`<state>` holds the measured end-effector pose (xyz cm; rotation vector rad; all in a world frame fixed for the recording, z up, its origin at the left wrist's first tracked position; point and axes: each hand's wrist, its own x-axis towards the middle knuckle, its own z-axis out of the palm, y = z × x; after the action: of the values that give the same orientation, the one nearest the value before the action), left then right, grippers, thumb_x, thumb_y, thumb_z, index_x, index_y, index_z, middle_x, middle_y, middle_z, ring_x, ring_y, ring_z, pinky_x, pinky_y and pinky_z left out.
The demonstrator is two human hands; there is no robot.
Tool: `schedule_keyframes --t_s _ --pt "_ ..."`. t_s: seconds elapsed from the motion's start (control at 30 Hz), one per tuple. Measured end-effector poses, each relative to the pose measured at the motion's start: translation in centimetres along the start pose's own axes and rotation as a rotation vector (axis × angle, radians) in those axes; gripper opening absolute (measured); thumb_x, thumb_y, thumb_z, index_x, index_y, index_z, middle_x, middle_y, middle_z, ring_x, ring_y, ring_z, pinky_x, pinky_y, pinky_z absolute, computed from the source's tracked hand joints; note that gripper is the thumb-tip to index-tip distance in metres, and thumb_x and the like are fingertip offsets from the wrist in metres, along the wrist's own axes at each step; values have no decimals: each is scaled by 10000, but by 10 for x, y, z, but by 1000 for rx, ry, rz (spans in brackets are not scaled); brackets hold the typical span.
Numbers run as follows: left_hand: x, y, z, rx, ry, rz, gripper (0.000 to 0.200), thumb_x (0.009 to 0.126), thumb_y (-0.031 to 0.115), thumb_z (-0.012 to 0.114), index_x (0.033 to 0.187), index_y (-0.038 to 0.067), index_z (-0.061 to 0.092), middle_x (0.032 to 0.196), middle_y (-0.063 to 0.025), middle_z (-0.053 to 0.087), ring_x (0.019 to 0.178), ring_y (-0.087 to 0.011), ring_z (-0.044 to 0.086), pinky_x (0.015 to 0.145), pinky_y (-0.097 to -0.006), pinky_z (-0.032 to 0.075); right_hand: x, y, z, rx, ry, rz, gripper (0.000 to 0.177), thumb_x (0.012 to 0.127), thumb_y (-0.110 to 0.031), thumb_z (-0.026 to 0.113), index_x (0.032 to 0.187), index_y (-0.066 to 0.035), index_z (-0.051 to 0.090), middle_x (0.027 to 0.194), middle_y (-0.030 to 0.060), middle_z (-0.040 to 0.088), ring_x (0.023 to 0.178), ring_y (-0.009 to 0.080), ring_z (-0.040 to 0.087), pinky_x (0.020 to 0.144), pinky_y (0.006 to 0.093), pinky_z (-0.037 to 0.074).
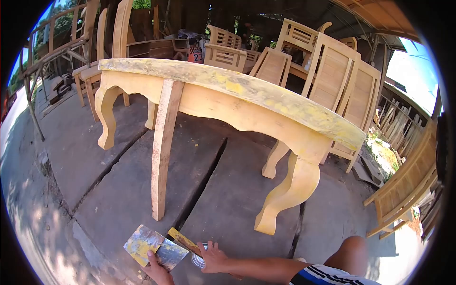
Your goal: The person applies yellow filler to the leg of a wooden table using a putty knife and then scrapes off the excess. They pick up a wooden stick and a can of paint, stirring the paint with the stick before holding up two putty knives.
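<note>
My left hand point(157, 271), at the bottom, is closed on a flat metal plate point(148, 247) smeared with yellow and grey filler, thumb on its top face. Just right of it, my right hand point(214, 258) curls its fingers round a small round tin can point(197, 261) with a silvery rim. A narrow strip point(183, 240) stained yellow runs from beside the plate to the can and my fingers. Ahead stands a curved wooden table point(247, 114), its top streaked with yellow and grey filler. Its legs are bowed, and a straight rough leg point(164, 152) stands at the front.
Wooden chairs and benches point(225, 52) crowd the back. Panelled pieces point(332, 71) lean behind the table's right end. A slatted wooden piece point(403, 185) stands at far right. Dark gaps point(202, 185) run between the concrete floor slabs point(128, 185). My bare knee point(352, 249) is at lower right.
</note>
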<state>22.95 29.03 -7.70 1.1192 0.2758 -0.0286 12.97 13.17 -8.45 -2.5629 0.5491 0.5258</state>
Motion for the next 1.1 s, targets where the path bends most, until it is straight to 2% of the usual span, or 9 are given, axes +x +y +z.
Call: schedule_keyframes --t_s 0.2,0.47,0.6,0.7,0.73,0.83,0.87,1.0,1.1 --pt "-8 35 -7 114 -42 137 474 903 261 642 1194 -76 478 1075 -130 597 899 -179 597 807 -302 499 -92 55 -35 25 -112 -73 1012 615 -219 766 1433 -115 181 1215 261 362 1111 450 433 876 500 487" --pt "-93 52 67 193 -154 296 472 892 219 649 1224 -63 468 1105 -120 586 956 -170 573 834 -304 472 -198 225 -93 -309 -404 -414 1028 632 -318 783 1446 -107 191 1272 261 344 1132 432 414 873 496 474" --pt "-148 33 129 376 -324 644 423 875 214 660 1174 -48 514 1057 -93 611 918 -158 582 816 -295 464 -244 331 -125 -234 -267 -178 1014 587 -286 780 1428 -104 244 1176 251 399 1089 430 446 841 501 496" --pt "-193 29 157 700 -601 572 453 898 181 605 1241 -64 439 1171 -132 561 1050 -199 543 941 -331 408 -262 412 -153 -167 -131 -75 993 563 -284 788 1394 -94 278 1180 237 394 1097 408 444 839 490 502" --pt "-217 26 183 621 -663 743 297 873 124 589 1112 -46 546 1025 -109 628 967 -214 588 887 -327 437 -266 432 -171 -182 -112 -31 991 556 -282 792 1383 -85 283 1179 232 394 1097 402 444 838 482 504" --pt "-266 38 235 1107 -1034 1043 160 810 57 593 953 -9 623 844 -86 650 829 -250 615 790 -334 464 -257 515 -186 -174 7 50 1007 546 -290 807 1371 -68 274 1177 226 397 1097 402 442 844 473 505" --pt "-286 36 257 1139 -1055 1226 145 731 31 633 875 17 641 766 -79 639 678 -254 601 626 -324 470 -249 539 -194 -160 20 67 1013 545 -291 810 1371 -67 270 1183 228 394 1104 404 439 848 474 504" --pt "-346 31 326 1111 -1339 1390 150 678 27 678 821 37 634 779 -77 644 525 -193 565 467 -287 442 -203 599 -227 -214 2 13 1034 537 -287 822 1374 -63 259 1213 236 380 1134 419 422 878 477 498" --pt "-388 22 335 1166 -1181 1189 162 683 9 668 841 26 639 754 -87 637 533 -201 570 482 -295 452 -152 622 -242 -245 34 -133 1050 522 -267 831 1375 -65 253 1229 242 369 1150 434 410 901 476 491"
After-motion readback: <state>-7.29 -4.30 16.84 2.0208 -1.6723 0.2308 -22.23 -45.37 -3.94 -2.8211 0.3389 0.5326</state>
